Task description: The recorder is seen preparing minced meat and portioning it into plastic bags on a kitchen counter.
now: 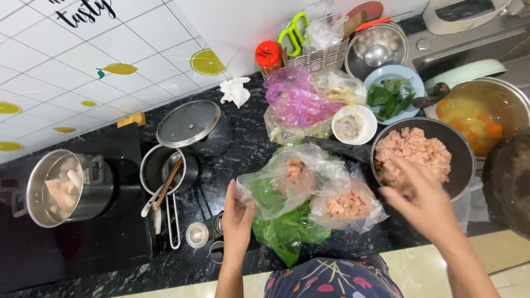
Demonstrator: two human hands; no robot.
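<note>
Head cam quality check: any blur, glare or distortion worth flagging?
Head view: right hand is motion-blurred over the dark pan of minced meat; left hand pinching the clear bag is sharper. Lighting is even, with mild glare on the steel pot and glass lid. Wide-angle bending shows at the edges.
</note>
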